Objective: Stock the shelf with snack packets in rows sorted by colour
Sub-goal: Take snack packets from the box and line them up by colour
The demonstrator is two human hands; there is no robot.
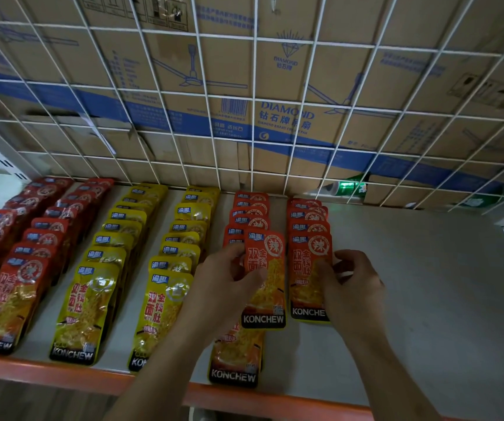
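My left hand [229, 281] grips an orange foil snack packet [270, 302] at its left edge, thumb curled across the printed face. The packet is held tilted, with its black lower band toward me, over the front of the left orange row. My right hand [354, 284] pinches a second orange packet [305, 268] at its right edge. This one is at the front of the right orange row, just beside the first. A third orange packet [235, 360] lies flat below my left wrist, nearest the orange front rail [47, 367] of the pale grey shelf board [411, 284].

Row order, left to right:
- Two rows of dark red packets [10, 296].
- Two rows of yellow packets [83, 311].
- The two orange rows under my hands.

Packets in each row overlap one another, running back toward the white wire grid [253, 123]. The board to the right of the orange rows carries no packets.

Behind the grid stand brown cardboard boxes [287, 117] with blue print. A green bottle [349, 187] lies at their foot.
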